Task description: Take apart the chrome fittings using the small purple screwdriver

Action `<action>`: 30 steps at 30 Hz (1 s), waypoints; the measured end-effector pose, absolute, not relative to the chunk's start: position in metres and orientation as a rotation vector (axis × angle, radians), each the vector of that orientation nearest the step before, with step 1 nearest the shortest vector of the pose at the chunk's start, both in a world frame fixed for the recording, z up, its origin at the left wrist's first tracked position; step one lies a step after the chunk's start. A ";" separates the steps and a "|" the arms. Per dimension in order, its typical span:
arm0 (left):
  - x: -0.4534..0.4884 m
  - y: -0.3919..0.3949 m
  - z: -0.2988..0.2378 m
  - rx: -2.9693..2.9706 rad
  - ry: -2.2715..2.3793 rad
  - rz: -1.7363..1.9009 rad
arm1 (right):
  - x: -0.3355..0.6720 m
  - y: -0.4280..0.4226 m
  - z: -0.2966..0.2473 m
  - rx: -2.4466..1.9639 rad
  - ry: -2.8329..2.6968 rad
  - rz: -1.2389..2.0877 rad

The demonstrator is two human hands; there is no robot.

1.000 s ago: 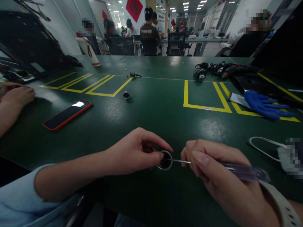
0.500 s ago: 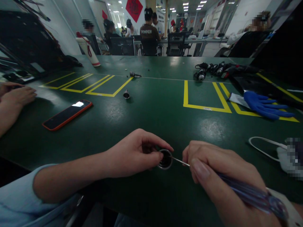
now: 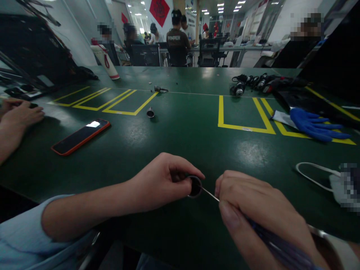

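My left hand (image 3: 164, 182) is closed around a small round metal part (image 3: 194, 186) with a dark opening, held just above the green table (image 3: 182, 127). My right hand (image 3: 255, 210) grips a thin screwdriver (image 3: 267, 240) with a clear purple handle; its metal shaft points left into the part's opening. The two hands are close together near the table's front edge. A watch strap shows on my right wrist.
An orange-cased phone (image 3: 80, 136) lies at the left, beside another person's hand (image 3: 19, 114). A small metal piece (image 3: 150, 112) sits mid-table. Blue gloves (image 3: 313, 123) and dark lens-like parts (image 3: 253, 83) lie at the right. A white cable (image 3: 312, 172) curls nearby. Seated people fill the background.
My right hand has dropped and turned, swinging the screwdriver handle down toward me. The round part tilted more on edge in my left hand. The other person's hand shifted slightly.
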State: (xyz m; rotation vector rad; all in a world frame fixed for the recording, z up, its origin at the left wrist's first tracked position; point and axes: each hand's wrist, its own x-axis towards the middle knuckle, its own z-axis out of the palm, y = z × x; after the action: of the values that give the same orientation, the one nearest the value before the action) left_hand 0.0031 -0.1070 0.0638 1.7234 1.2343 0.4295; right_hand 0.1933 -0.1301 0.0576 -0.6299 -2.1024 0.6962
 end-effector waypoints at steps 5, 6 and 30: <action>0.003 -0.108 0.061 1.804 1.246 0.469 | 0.192 -0.128 0.061 -0.683 -2.138 0.662; 0.003 -0.108 0.061 1.808 1.245 0.475 | 0.192 -0.128 0.061 -0.682 -2.141 0.655; 0.003 -0.105 0.056 1.742 1.223 0.587 | 0.196 -0.126 0.057 -0.634 -2.142 0.662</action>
State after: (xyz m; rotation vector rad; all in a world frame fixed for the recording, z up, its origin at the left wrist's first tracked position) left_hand 0.0028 -0.1053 0.0560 1.7421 1.2234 0.5871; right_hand 0.1958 -0.1260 0.0571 -0.6336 -2.1420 0.6616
